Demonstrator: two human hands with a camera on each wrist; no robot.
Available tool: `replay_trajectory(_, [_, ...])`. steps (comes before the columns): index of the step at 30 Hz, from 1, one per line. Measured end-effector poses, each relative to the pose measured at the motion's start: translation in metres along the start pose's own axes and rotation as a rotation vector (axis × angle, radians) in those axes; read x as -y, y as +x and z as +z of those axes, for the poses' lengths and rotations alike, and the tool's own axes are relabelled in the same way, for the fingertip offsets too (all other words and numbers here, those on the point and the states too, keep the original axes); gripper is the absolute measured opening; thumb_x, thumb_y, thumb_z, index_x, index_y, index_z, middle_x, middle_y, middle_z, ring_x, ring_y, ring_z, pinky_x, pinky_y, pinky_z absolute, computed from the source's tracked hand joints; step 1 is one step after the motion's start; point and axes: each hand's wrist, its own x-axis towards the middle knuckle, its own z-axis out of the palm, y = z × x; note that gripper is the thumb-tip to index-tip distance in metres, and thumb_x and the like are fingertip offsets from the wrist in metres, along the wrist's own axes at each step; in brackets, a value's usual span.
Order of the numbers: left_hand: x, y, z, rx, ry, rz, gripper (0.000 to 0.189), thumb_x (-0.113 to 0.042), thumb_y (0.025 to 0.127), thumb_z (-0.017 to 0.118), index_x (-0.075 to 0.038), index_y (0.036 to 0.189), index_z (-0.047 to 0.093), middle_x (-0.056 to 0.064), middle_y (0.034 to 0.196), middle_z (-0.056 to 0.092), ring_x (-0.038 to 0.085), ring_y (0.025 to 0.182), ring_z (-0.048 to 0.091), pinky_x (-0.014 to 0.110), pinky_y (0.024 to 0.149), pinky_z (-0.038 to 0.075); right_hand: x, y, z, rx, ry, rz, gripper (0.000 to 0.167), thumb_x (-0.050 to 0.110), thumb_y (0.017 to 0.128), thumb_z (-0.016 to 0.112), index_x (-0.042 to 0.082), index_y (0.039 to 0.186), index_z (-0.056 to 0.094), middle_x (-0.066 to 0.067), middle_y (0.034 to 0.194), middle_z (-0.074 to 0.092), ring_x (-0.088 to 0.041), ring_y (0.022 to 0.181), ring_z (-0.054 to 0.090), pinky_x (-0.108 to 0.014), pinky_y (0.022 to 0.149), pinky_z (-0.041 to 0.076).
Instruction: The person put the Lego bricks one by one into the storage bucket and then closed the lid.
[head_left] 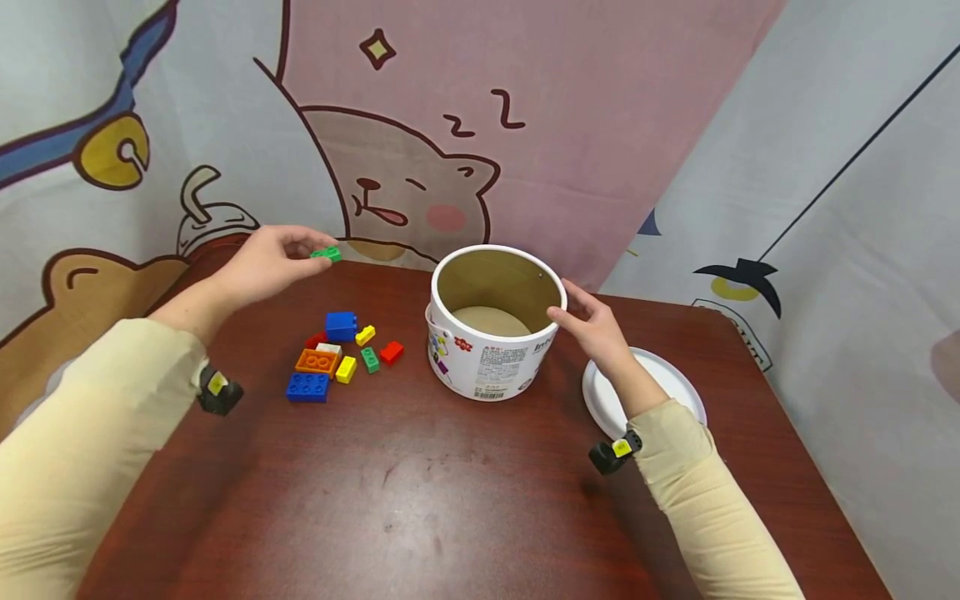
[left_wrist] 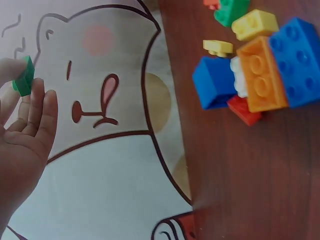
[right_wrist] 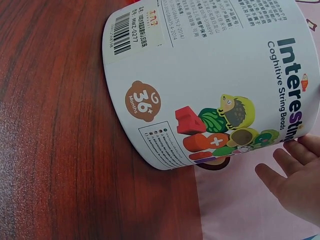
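Note:
Between thumb and fingertips my left hand [head_left: 272, 262] pinches a small green toy brick [head_left: 327, 253], raised over the table's back left. The left wrist view also has this green brick [left_wrist: 24, 76] at its left edge. My right hand [head_left: 595, 329] holds the right side of a white round bucket [head_left: 492, 367], thumb on the rim, fingers along the outer wall. Printed lettering and toy pictures cover the bucket [right_wrist: 200, 80]. Its visible inside shows only a bare beige floor. Below the left hand lie loose bricks, including a blue brick [head_left: 307, 387] and an orange one [head_left: 317, 362].
More bricks lie in that cluster: yellow [head_left: 346, 369], green [head_left: 371, 360], red [head_left: 392, 352] and another blue one [head_left: 341, 326]. A white round lid [head_left: 667, 375] lies right of the bucket, partly under my right forearm. A cartoon-printed curtain [head_left: 600, 125] hangs behind the brown table [head_left: 420, 500].

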Motion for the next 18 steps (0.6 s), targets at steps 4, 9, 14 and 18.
replay_trajectory(4, [-0.010,0.004,0.001,0.000,-0.006,0.026,0.034,-0.025,0.090,0.061,-0.009,0.119,0.063,0.011,0.096,0.062,0.017,0.081,0.050,0.026,0.062,0.042,0.000,0.000,0.000,-0.001,-0.001,-0.001,0.062,0.016,0.090,0.059,0.006,0.145,0.033,-0.015,0.148,0.035,-0.031,0.132,0.041,-0.044,0.108,0.034])
replay_trajectory(9, [-0.021,0.009,0.005,-0.002,-0.021,0.052,0.032,-0.025,0.090,0.061,-0.011,0.118,0.064,0.010,0.095,0.063,0.018,0.081,0.050,0.027,0.062,0.041,0.000,-0.001,-0.001,0.002,-0.002,0.005,0.062,0.017,0.090,0.060,0.007,0.145,0.032,-0.015,0.148,0.036,-0.030,0.131,0.041,-0.044,0.107,0.034])
replay_trajectory(14, [-0.030,0.014,0.009,-0.008,-0.034,0.063,0.031,-0.026,0.090,0.061,-0.012,0.117,0.064,0.009,0.091,0.061,0.018,0.083,0.048,0.027,0.061,0.040,0.000,-0.001,0.000,0.001,-0.005,0.005,0.062,0.017,0.090,0.060,0.007,0.145,0.033,-0.015,0.148,0.037,-0.030,0.130,0.042,-0.045,0.107,0.035])
replay_trajectory(18, [-0.038,0.019,0.012,-0.006,-0.055,0.077,0.030,-0.025,0.090,0.061,-0.012,0.117,0.064,0.008,0.095,0.062,0.017,0.086,0.049,0.027,0.064,0.042,0.001,0.000,-0.001,0.001,-0.006,0.001,0.062,0.017,0.090,0.060,0.007,0.145,0.033,-0.016,0.147,0.037,-0.031,0.131,0.042,-0.045,0.107,0.035])
